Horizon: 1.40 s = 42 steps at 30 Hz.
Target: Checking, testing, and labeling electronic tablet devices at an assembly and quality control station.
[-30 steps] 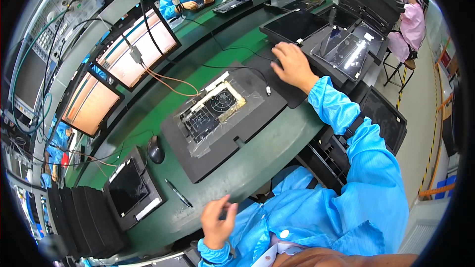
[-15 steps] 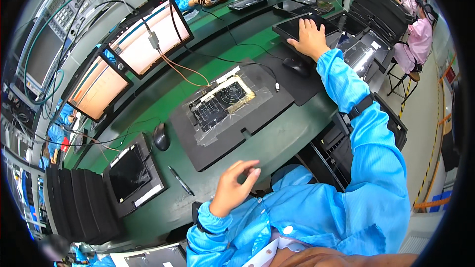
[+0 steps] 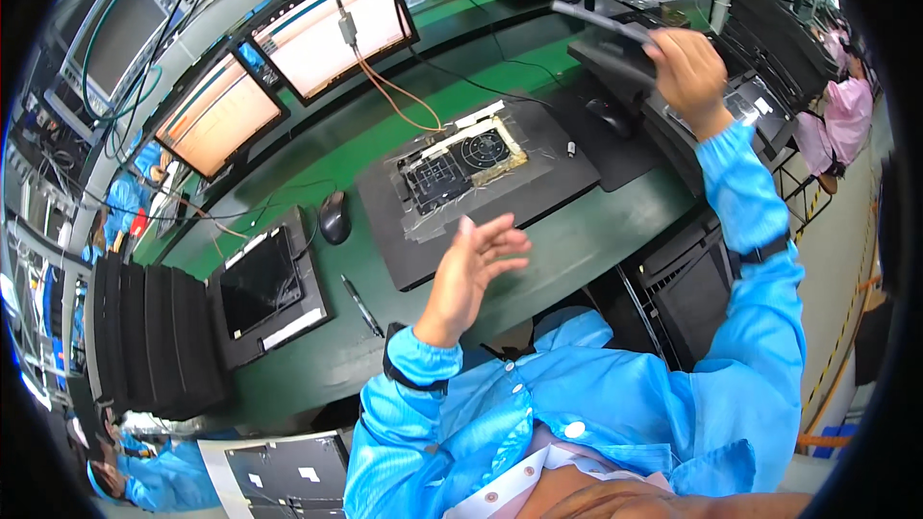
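At the far right, my right hand (image 3: 690, 77) grips a thin, flat, tablet-like panel (image 3: 604, 21) by its near end. The panel is raised above a black tray (image 3: 596, 60) and shows almost edge-on, so its face is hard to make out. My left hand (image 3: 463, 279) hovers in front of a black pad (image 3: 413, 264), fingers spread and holding nothing. Taped to that pad is a black fixture (image 3: 433, 181) with a round, ringed part and a pale-yellow border. A small white cable plug (image 3: 571, 149) lies on the pad's right side.
Two lit monitors (image 3: 332, 34) stand at the back left. Mice (image 3: 334, 218), a pen (image 3: 361, 306) and a dark-screened tablet (image 3: 260, 281) lie on the green bench. Black foam slabs (image 3: 159, 336) stand at left. Cables hang over the bench; co-workers sit beyond.
My right hand was flat over the black tray; now it holds the panel up, farther right. My left hand has risen toward the pad and its fingers have spread. The view has shifted.
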Motion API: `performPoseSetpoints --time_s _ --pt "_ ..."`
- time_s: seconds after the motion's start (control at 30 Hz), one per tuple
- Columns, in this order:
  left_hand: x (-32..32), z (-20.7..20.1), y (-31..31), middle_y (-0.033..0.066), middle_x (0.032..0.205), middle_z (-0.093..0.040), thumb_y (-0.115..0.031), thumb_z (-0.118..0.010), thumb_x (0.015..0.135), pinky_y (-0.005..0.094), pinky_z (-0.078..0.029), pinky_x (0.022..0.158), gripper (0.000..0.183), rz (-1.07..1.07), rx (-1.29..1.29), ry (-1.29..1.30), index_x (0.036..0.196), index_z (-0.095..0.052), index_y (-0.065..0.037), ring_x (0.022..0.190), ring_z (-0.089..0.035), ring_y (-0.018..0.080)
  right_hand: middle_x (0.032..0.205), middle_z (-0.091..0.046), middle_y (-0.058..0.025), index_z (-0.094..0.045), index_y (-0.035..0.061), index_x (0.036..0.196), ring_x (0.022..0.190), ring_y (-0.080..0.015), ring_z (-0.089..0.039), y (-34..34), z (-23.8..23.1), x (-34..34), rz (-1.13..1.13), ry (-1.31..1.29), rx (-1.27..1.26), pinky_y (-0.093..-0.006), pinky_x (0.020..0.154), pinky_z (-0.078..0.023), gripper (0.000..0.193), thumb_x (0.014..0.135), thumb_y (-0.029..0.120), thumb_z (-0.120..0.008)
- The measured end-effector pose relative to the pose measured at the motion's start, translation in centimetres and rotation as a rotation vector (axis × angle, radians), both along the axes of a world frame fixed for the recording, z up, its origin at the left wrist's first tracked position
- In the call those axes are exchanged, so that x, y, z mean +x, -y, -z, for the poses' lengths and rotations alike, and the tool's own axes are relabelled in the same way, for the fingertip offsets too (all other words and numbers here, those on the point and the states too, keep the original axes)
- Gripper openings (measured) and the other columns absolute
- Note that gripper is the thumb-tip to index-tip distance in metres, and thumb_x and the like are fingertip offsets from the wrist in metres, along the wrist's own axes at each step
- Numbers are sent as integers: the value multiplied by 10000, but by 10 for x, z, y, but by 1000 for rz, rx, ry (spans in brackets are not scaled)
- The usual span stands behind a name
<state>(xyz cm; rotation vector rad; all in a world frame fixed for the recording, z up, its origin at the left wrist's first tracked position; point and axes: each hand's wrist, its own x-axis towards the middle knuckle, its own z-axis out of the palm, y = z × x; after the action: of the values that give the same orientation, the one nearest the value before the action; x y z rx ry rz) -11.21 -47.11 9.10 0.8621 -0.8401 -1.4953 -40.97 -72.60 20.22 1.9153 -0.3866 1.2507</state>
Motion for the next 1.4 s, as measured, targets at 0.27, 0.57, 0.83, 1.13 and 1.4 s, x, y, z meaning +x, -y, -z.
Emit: performPoseSetpoints --time_s 0.27,0.57,0.83,1.13,1.4 --pt "-16 -15 -26 158 1231 -689 -226 -654 937 464 -506 1030 435 -298 164 -388 1294 -609 18 1104 -676 313 1056 -694 -107 -646 75 1113 961 -293 -694 -101 82 35 -511 -219 189 -441 847 -557 454 936 493 -652" --pt "30 30 -117 168 1132 -708 -134 -550 821 474 -534 981 397 -696 -5 -496 1174 -644 23 1061 -682 345 1026 -675 -168 -743 13 1080 914 -365 -654 1 184 70 162 240 1318 -454 834 -517 415 904 385 -696" --pt "45 16 -110 147 1201 -707 -159 -628 834 526 -480 1056 305 -891 36 -676 1084 -692 4 1138 -650 353 746 -562 23 -592 78 1150 582 -79 -520 -114 126 111 -1430 709 2274 -227 544 -402 226 1000 223 -678" --pt "34 12 -95 119 1087 -752 -98 -632 867 475 -540 1021 131 -843 20 -661 941 -725 -43 1069 -702 291 1171 -699 -110 -656 0 1238 1090 -186 -672 -201 121 185 -1616 618 2113 -332 893 -599 233 1040 106 -593" --pt "37 23 -98 144 1126 -742 -131 -599 899 477 -535 1024 193 -801 4 -699 984 -726 -13 1080 -698 304 1169 -699 -106 -648 11 1254 1075 -184 -681 -210 123 190 -1550 687 2057 -338 903 -606 243 1039 111 -598"
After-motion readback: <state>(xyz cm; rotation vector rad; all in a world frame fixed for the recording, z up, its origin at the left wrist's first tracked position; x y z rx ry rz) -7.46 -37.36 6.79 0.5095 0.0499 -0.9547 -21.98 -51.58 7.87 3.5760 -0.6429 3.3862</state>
